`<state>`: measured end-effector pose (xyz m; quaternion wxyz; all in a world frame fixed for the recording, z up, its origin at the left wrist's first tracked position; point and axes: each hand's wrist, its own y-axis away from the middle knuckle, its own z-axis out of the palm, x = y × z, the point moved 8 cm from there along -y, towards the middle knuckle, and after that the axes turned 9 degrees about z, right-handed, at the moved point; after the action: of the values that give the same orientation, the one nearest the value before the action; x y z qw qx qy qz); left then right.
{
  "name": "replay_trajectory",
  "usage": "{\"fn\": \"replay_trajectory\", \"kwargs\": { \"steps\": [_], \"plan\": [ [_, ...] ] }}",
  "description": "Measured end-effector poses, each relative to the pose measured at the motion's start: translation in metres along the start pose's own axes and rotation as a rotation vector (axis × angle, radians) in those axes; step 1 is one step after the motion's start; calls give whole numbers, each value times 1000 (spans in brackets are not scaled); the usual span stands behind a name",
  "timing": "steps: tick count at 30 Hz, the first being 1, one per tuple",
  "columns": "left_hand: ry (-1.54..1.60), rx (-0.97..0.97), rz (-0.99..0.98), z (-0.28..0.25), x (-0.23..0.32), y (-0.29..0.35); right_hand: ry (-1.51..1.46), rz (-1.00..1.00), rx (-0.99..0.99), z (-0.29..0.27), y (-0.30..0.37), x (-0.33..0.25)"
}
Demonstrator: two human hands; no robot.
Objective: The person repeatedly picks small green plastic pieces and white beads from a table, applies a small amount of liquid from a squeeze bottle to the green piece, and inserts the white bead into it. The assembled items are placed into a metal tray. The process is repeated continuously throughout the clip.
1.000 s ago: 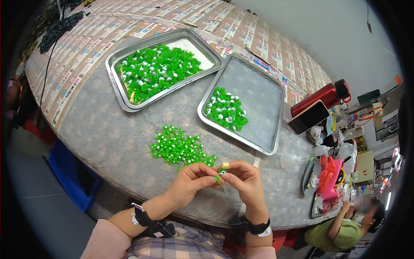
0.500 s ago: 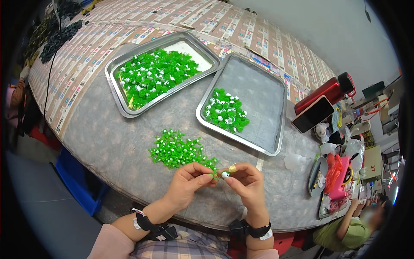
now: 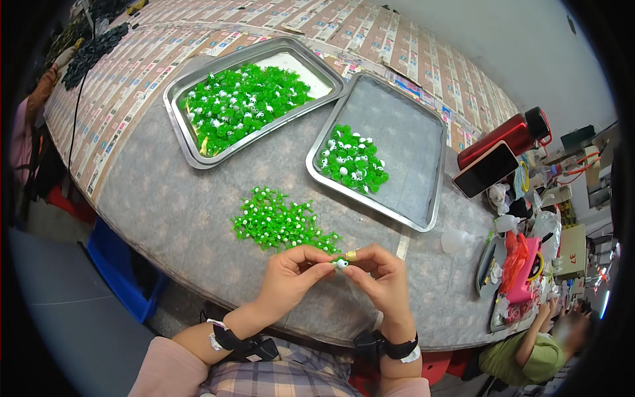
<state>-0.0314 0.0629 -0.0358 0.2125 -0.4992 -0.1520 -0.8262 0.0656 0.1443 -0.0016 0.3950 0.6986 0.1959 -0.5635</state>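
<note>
Head view, left hand (image 3: pixel 290 278), right hand (image 3: pixel 385 280), pinching green-white piece (image 3: pixel 341 263)

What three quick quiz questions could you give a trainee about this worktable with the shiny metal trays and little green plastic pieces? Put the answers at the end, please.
1. Short answer: On what does the loose pile of small green plastic pieces with white dots lie?
2. True or false: The left rectangular silver metal tray holds more green-and-white pieces than the right rectangular silver metal tray.
3. Multiple choice: Whose fingertips meet around the small round white bead with a black dot? A: those of one hand. B: those of both hands. C: neither.

Key:
1. The grey-covered tabletop.
2. True.
3. B, the left hand and the right hand.
</note>
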Motion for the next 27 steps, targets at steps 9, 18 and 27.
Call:
{"fn": "replay_trajectory", "kwargs": {
  "steps": [9,18,27],
  "plan": [
    [-447,-123,270,11,27,2,-4,7,-88,-1,1,2],
    [-561,-136,308,12,28,3,-52,82,-127,-2,-3,11],
    [460,80,-18,-33,42,-48,-253,-8,-19,-9,-4,7]
  ]
}}
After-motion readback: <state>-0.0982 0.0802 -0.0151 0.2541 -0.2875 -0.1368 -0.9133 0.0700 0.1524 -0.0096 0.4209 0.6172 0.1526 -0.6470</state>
